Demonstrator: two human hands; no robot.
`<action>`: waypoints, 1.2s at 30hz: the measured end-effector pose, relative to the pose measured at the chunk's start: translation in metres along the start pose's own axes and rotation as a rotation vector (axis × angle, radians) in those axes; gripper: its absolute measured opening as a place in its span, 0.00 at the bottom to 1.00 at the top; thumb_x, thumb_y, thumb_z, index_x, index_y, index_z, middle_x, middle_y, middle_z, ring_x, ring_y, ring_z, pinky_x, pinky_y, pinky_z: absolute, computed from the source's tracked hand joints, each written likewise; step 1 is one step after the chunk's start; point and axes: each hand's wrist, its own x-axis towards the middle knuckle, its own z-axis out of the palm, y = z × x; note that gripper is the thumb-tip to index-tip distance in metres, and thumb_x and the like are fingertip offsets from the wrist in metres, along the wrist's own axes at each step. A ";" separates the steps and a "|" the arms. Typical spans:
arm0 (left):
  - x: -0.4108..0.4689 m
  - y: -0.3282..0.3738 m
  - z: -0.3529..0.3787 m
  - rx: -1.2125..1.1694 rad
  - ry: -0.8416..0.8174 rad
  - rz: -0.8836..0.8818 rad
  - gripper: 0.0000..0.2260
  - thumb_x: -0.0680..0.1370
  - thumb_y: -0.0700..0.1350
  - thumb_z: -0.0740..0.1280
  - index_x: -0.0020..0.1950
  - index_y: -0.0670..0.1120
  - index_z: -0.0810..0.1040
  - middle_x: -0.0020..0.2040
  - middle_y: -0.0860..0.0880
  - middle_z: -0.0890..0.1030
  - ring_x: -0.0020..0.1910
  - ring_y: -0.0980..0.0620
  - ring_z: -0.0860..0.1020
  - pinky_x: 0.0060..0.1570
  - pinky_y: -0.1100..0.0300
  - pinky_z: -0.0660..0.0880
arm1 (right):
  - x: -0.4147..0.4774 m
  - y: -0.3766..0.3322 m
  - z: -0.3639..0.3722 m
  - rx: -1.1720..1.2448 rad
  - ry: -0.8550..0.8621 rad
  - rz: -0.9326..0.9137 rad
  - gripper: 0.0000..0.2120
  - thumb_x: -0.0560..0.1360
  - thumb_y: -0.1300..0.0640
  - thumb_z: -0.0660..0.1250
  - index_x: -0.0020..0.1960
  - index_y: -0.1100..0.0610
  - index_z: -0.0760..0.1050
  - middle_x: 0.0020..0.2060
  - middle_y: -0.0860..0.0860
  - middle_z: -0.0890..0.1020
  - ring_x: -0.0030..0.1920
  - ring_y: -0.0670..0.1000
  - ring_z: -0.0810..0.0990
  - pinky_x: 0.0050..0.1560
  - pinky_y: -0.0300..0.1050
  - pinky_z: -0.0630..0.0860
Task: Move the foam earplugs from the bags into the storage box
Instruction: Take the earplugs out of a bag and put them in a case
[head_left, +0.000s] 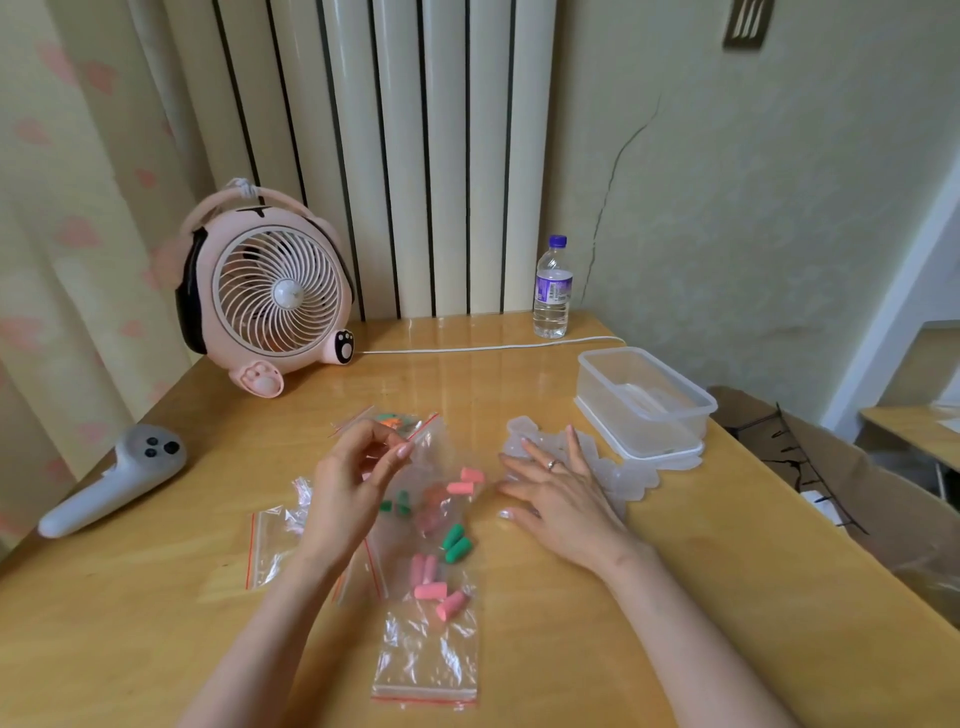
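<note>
Pink earplugs (431, 584) and green earplugs (457, 543) lie among several clear zip bags in the middle of the wooden table (519, 374). My left hand (348, 493) is raised and pinches the red-striped edge of one clear bag (431, 467), which holds more pink earplugs (470, 480). My right hand (556, 493) lies flat with fingers spread, resting partly on a translucent plastic piece (628, 480). The clear storage box (644, 400) stands open at the right, beyond my right hand, on its lid.
A pink desk fan (265, 296) stands at the back left, its white cable (493, 347) running along the back. A water bottle (553, 288) is behind the box. A grey controller (114, 480) lies at the left. A flat bag (426, 660) lies nearest me.
</note>
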 end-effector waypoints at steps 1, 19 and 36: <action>-0.001 0.002 0.000 -0.033 -0.019 0.001 0.06 0.72 0.46 0.68 0.41 0.44 0.75 0.40 0.50 0.80 0.39 0.53 0.79 0.42 0.60 0.75 | -0.001 0.003 0.000 -0.022 0.000 0.026 0.20 0.79 0.44 0.57 0.68 0.47 0.70 0.75 0.44 0.59 0.77 0.47 0.47 0.69 0.56 0.25; -0.013 0.019 0.026 -0.338 -0.320 -0.426 0.07 0.81 0.38 0.56 0.44 0.38 0.67 0.31 0.40 0.81 0.28 0.49 0.81 0.31 0.62 0.79 | -0.009 -0.006 -0.036 1.251 0.383 0.048 0.14 0.69 0.74 0.68 0.45 0.57 0.79 0.36 0.49 0.84 0.40 0.45 0.82 0.43 0.34 0.75; -0.017 0.016 0.034 -0.050 -0.221 -0.497 0.09 0.80 0.40 0.62 0.47 0.34 0.75 0.28 0.47 0.80 0.18 0.55 0.73 0.18 0.66 0.67 | -0.010 0.012 -0.037 1.234 0.390 0.212 0.08 0.65 0.70 0.73 0.34 0.59 0.79 0.31 0.49 0.80 0.33 0.46 0.74 0.37 0.37 0.72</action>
